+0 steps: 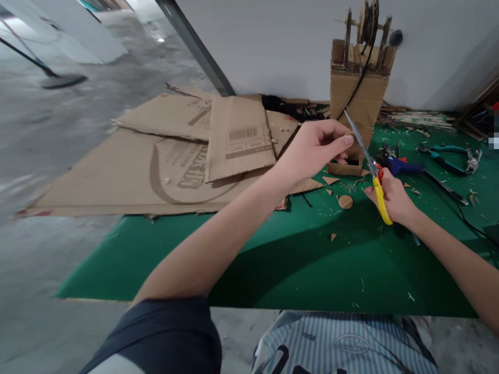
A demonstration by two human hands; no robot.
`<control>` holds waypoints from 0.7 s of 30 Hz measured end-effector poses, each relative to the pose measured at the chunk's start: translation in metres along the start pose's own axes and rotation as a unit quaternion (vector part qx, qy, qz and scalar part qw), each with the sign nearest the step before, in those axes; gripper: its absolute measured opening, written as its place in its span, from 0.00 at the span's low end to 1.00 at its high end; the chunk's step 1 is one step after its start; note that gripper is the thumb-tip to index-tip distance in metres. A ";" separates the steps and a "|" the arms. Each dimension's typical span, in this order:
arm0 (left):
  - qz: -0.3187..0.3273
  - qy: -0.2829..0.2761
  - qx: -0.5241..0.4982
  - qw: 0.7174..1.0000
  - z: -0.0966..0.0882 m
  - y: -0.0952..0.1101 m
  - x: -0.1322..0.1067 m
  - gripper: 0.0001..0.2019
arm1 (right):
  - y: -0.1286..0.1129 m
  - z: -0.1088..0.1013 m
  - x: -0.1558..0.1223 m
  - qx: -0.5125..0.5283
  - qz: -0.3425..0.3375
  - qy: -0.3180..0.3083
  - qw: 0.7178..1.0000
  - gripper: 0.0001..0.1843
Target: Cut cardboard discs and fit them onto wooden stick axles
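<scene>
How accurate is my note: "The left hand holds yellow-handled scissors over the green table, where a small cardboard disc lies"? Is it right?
Not quite: the hand is wrong. The head view shows the right hand holding the yellow-handled scissors over the green table, where a small cardboard disc lies.

Your left arm stretches far, left hand pinched at the fingertips — your right hand curls closed, nearer and rightward.

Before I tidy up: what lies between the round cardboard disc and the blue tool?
In the head view, the right hand and its scissors lie between disc and tool.
</scene>
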State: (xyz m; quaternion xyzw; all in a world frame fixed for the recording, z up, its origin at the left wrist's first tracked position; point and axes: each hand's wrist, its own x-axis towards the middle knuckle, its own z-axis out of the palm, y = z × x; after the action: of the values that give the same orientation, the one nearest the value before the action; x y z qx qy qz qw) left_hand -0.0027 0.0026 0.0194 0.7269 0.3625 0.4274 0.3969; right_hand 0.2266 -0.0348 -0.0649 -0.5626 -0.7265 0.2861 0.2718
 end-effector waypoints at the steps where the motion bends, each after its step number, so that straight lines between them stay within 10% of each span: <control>1: 0.005 0.004 -0.003 1.000 0.001 -0.001 0.000 0.09 | 0.000 0.000 0.000 -0.002 0.000 -0.005 1.000 0.27; 21: 0.009 -0.028 0.049 0.998 -0.009 0.002 0.000 0.08 | -0.006 -0.004 0.001 -0.025 0.019 -0.034 0.999 0.30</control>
State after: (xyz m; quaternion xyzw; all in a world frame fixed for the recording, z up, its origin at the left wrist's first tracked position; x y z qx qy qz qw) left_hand -0.0106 0.0047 0.0242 0.7605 0.3655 0.3919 0.3668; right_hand 0.2252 -0.0341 -0.0581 -0.5725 -0.7315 0.2919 0.2279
